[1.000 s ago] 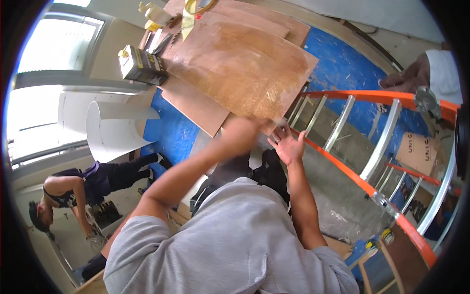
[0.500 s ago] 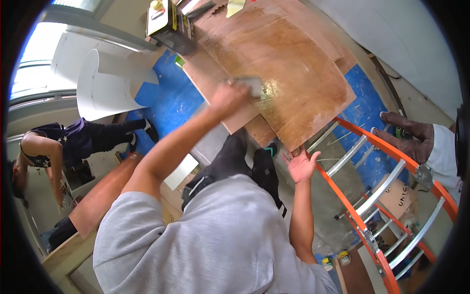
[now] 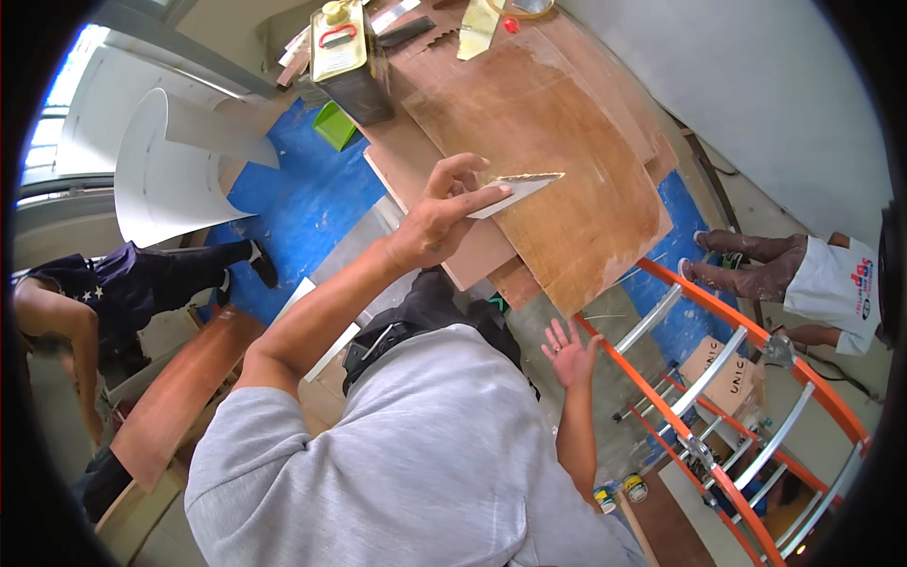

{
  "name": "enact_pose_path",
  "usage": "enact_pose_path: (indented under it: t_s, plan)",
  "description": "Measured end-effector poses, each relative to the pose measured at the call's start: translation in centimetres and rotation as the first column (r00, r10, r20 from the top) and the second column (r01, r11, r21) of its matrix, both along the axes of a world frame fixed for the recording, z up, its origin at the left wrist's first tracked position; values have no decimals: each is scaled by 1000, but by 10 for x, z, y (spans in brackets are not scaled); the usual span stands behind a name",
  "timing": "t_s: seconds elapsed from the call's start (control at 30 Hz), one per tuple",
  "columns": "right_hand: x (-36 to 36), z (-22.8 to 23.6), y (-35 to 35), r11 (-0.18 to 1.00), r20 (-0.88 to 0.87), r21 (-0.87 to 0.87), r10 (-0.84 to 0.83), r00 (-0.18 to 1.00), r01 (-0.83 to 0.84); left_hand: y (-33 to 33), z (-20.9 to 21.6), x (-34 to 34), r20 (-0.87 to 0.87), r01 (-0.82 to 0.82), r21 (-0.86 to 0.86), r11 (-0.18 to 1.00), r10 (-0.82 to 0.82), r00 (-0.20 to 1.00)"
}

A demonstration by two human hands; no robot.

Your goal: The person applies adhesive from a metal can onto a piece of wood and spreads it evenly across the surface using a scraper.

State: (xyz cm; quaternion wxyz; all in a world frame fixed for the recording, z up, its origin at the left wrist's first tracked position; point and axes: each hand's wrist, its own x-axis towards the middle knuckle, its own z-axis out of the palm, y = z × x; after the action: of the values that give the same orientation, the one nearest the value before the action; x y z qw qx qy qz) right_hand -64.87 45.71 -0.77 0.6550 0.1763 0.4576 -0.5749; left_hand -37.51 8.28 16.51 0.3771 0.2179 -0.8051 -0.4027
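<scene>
Your R hand (image 3: 571, 352) is off the board's near corner, palm up, fingers spread wide, nothing in it. Your L arm reaches fwd, elbow bent; the L hand (image 3: 436, 213) pinches 1 flat grey spreader (image 3: 525, 193) btwn thumb & fingers, one finger curled above. Spreader's over the L edge of the board (image 3: 557, 123), tilted, w/ yellowish stuff along its far edge; can't tell if it touches. So board's fwd of both hands, closest to L.

Counts, near to far: 1 top board, lying on several brown sheets (image 3: 484, 253), exact no. unclear. R of the board, nearer you: 2 small round cans (image 3: 636, 488), then orange ladder (image 3: 682, 404) & a cardboard box (image 3: 720, 370). L of it: 1 green dustpan (image 3: 333, 126) on blue floor covering (image 3: 293, 194). At its far L corner: 1 rectangular tin (image 3: 351, 71), yellow cap. Past its far end: 1 yellow strip (image 3: 478, 30). 2 other people, one each side.
</scene>
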Motion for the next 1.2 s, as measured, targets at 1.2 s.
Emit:
enact_pose_path:
  t_s: [1.2]
  plan:
    - [83, -137, 3, 394, -387, 495, 898, 210, -774, 171, -72, 96, 344, -630, 304, 715, 534, 772]
